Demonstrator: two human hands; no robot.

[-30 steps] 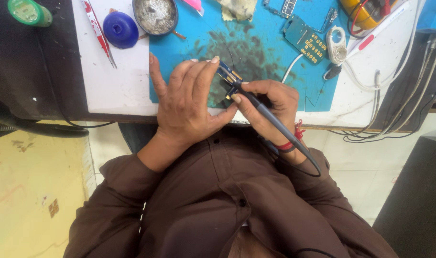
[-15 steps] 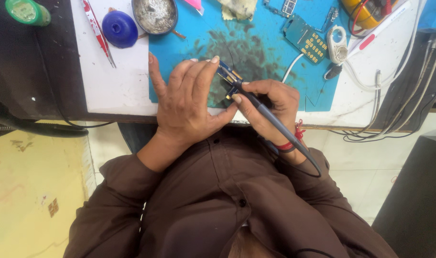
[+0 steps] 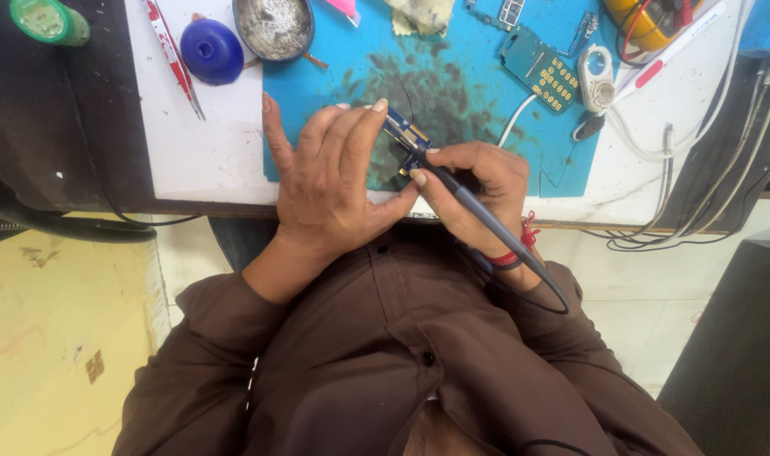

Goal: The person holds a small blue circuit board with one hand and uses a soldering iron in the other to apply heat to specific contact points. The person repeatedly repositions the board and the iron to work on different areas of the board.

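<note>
My left hand (image 3: 330, 190) lies flat on the blue mat (image 3: 469, 93), fingers spread and the fingertips pressing down the small board (image 3: 404, 135) so it does not slide. My right hand (image 3: 474, 190) is closed around the iron (image 3: 478, 215), held like a pen, with the tip at the near end of the board, just beside my left index finger. The board lies on the dark, stained part of the mat, near the front edge of the worktop (image 3: 199, 160).

To do this well, I judge the tip should touch only the one joint, and the left fingers should stay clear of the hot tip while they hold firm. The right wrist can rest on the worktop edge for a steady hand.

Further out on the mat lie a keypad board (image 3: 541, 72) and a round metal dish (image 3: 273, 27). On the white part I see a blue cap (image 3: 212, 51) and red tweezers (image 3: 176, 59); white cables (image 3: 672, 143) run at the right.
</note>
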